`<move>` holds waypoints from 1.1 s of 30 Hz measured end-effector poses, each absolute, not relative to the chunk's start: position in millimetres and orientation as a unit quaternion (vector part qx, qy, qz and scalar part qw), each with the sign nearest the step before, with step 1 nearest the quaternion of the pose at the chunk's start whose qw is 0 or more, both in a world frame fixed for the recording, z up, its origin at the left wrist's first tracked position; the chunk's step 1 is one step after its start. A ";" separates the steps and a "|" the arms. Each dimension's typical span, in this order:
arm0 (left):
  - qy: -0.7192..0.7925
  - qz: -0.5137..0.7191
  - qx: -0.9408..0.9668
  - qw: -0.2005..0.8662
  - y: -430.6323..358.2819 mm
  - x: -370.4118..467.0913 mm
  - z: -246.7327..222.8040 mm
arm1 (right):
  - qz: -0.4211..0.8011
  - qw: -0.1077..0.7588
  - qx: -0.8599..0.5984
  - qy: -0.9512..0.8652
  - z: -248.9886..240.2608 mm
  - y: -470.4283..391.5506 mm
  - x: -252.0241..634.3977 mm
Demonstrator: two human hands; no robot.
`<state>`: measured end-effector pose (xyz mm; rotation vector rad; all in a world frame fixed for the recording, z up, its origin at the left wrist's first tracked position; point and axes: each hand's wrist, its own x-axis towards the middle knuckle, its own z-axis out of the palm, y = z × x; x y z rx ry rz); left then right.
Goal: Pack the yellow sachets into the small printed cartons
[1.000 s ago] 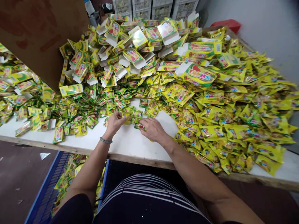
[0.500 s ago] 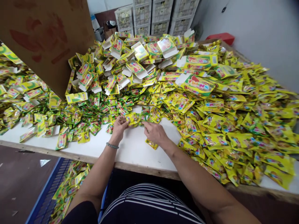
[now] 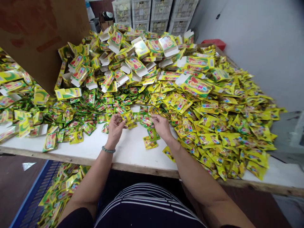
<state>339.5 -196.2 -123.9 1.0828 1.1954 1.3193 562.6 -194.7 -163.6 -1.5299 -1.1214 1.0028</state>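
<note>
My left hand (image 3: 116,129), with a green bead bracelet at the wrist, pinches a yellow packet (image 3: 129,117) above the white table. Opposite it, my right hand (image 3: 161,126) has its thumb and fingertips closed on the edge of a green packet (image 3: 146,121). Just below those fingers lie another green packet (image 3: 153,134) and a yellow packet (image 3: 149,143) on the tabletop. Small green packets (image 3: 90,99) are heaped behind my left hand. A big pile of yellow packets (image 3: 218,123) spreads to the right of my right hand.
Open yellow cartons (image 3: 136,65) are heaped at the back. A large cardboard box (image 3: 45,38) stands at the left. A blue basket (image 3: 30,196) of packets sits below the table's front edge (image 3: 147,171). White crates (image 3: 141,11) are stacked beyond.
My right hand has moved from pointing near the table packets to gripping a green packet. A green packet now lies by the yellow one. The view has shifted slightly to the right.
</note>
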 end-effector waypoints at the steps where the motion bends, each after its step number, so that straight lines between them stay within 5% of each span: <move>1: 0.487 0.541 0.438 0.527 -196.7 340.5 -123.8 | 0.423 0.486 -0.622 -0.446 -163.4 -193.8 562.9; 7: 0.508 0.486 0.409 0.582 -199.8 349.3 -125.8 | 0.431 0.544 -0.560 -0.453 -150.0 -199.4 565.4; 18: 0.457 0.415 0.409 0.672 -208.6 367.1 -126.7 | 0.276 0.411 -0.524 -0.694 -133.4 -212.7 553.3; 24: 0.437 0.466 0.414 0.649 -208.3 366.5 -133.7 | 0.452 0.480 -0.540 -0.523 -139.2 -217.5 540.1; 29: 0.419 0.444 0.453 0.650 -202.7 360.1 -126.9 | 0.593 0.433 -0.497 -0.463 -139.2 -222.4 533.1; 33: 0.516 0.471 0.547 0.462 -162.7 312.6 -92.8 | 0.554 0.455 -0.535 -0.448 -136.5 -222.1 542.4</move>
